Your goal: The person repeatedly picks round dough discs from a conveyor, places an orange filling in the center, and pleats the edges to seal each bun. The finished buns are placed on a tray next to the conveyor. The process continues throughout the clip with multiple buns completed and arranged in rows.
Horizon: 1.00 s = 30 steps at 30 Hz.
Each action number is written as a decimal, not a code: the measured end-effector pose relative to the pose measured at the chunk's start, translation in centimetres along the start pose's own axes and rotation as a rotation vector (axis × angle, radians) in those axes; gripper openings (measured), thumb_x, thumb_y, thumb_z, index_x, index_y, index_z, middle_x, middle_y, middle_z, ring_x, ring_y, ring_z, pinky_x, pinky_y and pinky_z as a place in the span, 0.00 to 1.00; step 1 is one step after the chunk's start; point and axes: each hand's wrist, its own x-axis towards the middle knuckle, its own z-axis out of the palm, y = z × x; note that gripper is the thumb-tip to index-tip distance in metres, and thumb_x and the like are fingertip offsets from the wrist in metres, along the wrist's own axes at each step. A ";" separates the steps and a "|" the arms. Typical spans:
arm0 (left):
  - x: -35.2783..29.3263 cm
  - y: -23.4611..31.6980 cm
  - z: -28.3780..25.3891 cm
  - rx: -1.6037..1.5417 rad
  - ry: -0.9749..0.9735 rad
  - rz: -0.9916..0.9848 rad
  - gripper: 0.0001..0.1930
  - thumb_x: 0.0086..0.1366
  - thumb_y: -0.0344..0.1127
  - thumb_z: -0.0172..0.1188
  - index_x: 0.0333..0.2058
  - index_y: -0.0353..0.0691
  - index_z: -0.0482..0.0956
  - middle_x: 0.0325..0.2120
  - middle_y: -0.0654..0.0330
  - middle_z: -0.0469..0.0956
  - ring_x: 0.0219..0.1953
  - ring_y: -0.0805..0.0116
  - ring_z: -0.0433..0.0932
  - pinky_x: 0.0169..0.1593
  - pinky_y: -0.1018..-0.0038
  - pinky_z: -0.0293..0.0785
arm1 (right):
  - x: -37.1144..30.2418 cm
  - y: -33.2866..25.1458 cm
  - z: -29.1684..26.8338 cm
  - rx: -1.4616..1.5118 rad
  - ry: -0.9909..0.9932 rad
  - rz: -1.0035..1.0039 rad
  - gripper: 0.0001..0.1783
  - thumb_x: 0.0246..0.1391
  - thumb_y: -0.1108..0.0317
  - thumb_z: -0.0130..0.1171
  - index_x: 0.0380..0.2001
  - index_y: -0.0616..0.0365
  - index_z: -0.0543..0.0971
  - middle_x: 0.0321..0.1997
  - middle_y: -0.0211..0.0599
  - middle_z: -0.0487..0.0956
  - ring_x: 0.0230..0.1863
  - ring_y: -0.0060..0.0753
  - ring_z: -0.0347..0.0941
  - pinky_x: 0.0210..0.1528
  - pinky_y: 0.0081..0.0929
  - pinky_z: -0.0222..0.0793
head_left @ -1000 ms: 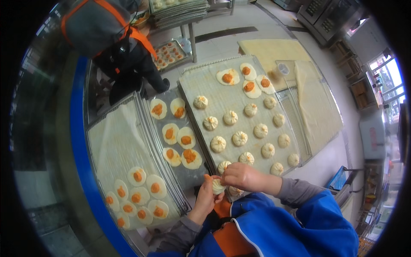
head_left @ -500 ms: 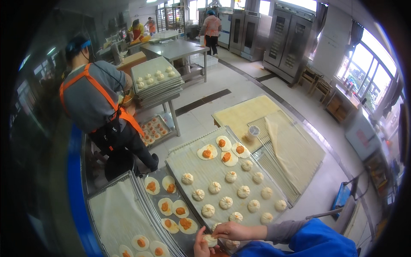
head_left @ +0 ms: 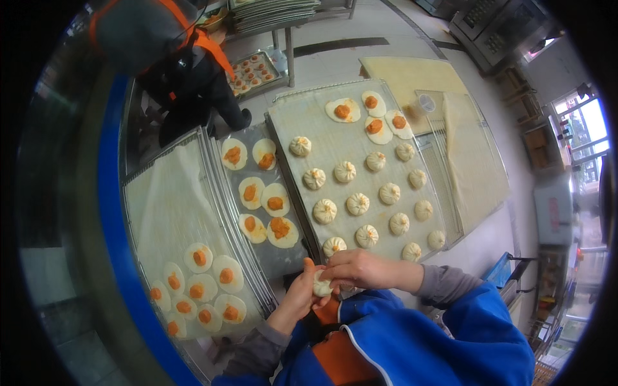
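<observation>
A pale dough bun (head_left: 321,284) is held between my two hands at the near edge of the large tray (head_left: 293,106). My left hand (head_left: 299,293) cups it from below and the left, thumb raised. With bent fingers my right hand (head_left: 358,269) pinches at its top; the fingertips partly hide the dough. Several pleated buns (head_left: 357,204) stand in rows on the tray's paper. At its far end lie several flat dough rounds with orange filling (head_left: 374,126). More filled rounds (head_left: 275,199) rest on the dark surface to the left.
On the left, a paper-lined tray stack (head_left: 164,193) carries more filled rounds (head_left: 202,287). A co-worker in orange straps (head_left: 187,83) stands at the far left near a floor tray (head_left: 253,72). A cup (head_left: 426,103) stands beside wire racks (head_left: 476,161) on the right.
The view has tilted downward, showing more of my arms and the left tray. Both hands still work the same bun; the rows of buns look unchanged.
</observation>
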 end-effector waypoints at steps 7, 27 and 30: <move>0.8 -2.6 1.0 0.161 0.342 0.455 0.24 0.80 0.54 0.37 0.49 0.37 0.69 0.29 0.58 0.78 0.21 0.74 0.77 0.20 0.81 0.69 | 0.0 -0.4 1.0 0.079 0.117 0.304 0.11 0.55 0.70 0.65 0.41 0.60 0.80 0.36 0.45 0.79 0.39 0.49 0.77 0.42 0.40 0.74; -2.2 -4.1 -4.6 -0.218 0.529 0.705 0.27 0.80 0.56 0.34 0.48 0.38 0.71 0.36 0.54 0.79 0.25 0.66 0.78 0.28 0.73 0.78 | 8.3 -0.5 7.0 -0.313 -0.059 -0.072 0.16 0.41 0.73 0.65 0.39 0.59 0.80 0.37 0.41 0.79 0.39 0.45 0.78 0.40 0.37 0.77; -3.6 -4.0 -5.8 -0.334 0.581 0.733 0.27 0.80 0.58 0.33 0.49 0.39 0.71 0.36 0.55 0.78 0.27 0.65 0.79 0.29 0.71 0.78 | 10.4 -1.2 7.9 -0.328 -0.089 -0.027 0.19 0.42 0.73 0.65 0.42 0.58 0.81 0.37 0.39 0.79 0.38 0.42 0.78 0.40 0.37 0.77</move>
